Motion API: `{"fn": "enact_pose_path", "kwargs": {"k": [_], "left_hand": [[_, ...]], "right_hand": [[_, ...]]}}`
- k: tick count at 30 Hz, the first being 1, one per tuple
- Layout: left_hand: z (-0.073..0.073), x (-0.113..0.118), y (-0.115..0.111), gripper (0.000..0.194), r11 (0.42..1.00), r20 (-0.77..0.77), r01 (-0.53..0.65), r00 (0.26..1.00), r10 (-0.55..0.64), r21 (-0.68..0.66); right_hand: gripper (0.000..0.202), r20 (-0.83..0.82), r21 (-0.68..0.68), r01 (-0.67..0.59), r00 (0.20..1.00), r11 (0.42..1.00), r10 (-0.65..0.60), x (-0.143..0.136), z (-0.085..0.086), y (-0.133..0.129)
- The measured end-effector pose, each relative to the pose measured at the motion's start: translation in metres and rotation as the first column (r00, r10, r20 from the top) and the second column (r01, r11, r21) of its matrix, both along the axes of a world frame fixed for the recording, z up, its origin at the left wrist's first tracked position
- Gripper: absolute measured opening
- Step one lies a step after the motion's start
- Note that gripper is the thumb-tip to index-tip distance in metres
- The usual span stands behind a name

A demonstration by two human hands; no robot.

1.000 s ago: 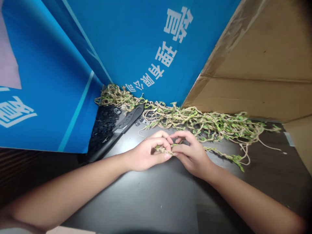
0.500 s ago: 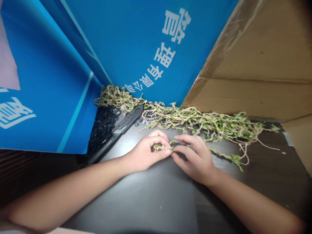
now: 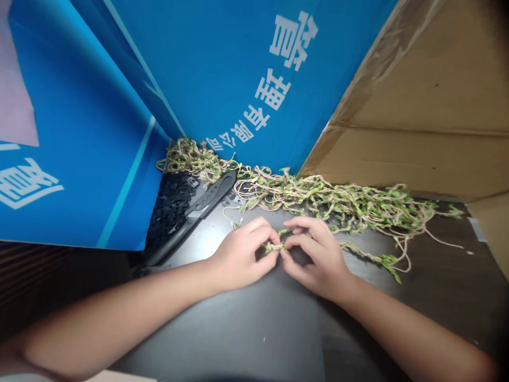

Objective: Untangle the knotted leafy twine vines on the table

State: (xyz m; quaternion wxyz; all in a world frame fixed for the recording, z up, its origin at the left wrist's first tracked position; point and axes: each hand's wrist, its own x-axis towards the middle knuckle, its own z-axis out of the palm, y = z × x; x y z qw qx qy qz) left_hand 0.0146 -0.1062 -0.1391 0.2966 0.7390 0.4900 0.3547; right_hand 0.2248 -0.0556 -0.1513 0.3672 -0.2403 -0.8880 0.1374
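Note:
Between my two hands, low over the grey table (image 3: 238,329), is a braided twine strand with green leaves (image 3: 274,247). My left hand (image 3: 242,254) pinches it from the left, thumb and forefinger curled round it. From the right, my right hand (image 3: 322,260) grips the same strand with thumb and forefinger, its other fingers bent above. A leafy length (image 3: 369,254) emerges to the right of my right hand and lies on the table. Behind the hands stretches a tangled heap of leafy twine (image 3: 342,201).
A black-handled cutter (image 3: 191,223) lies at the left beside small dark pieces (image 3: 169,199). Another twine bundle (image 3: 191,156) sits at the back left. Blue panels (image 3: 222,63) and cardboard (image 3: 429,122) stand behind.
My left hand has turned over the strand, its fingers now more curled and its back more in view. My right hand stays nearly in place. The whole view has shifted slightly.

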Motion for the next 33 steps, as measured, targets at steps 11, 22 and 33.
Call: {"fn": "enact_pose_path", "kwargs": {"k": [11,22,33], "left_hand": [[-0.0037,-0.0031,-0.0042,0.010,0.996,-0.175,0.005,0.985,0.011,0.090],[-0.0058,-0.0051,-0.0028,0.010,0.992,-0.244,0.015,0.970,0.017,0.127],[-0.0063,-0.0046,-0.0029,0.009,0.994,-0.252,0.000,0.967,0.027,0.106]], "right_hand": [[0.017,0.039,-0.175,-0.070,0.996,0.982,0.078,0.0008,0.0059,0.0006],[0.011,0.093,-0.069,0.007,0.996,0.998,-0.001,-0.0004,0.0001,0.0032],[0.012,0.114,-0.095,-0.114,0.986,0.989,0.125,0.0000,0.0070,0.0024]]}}
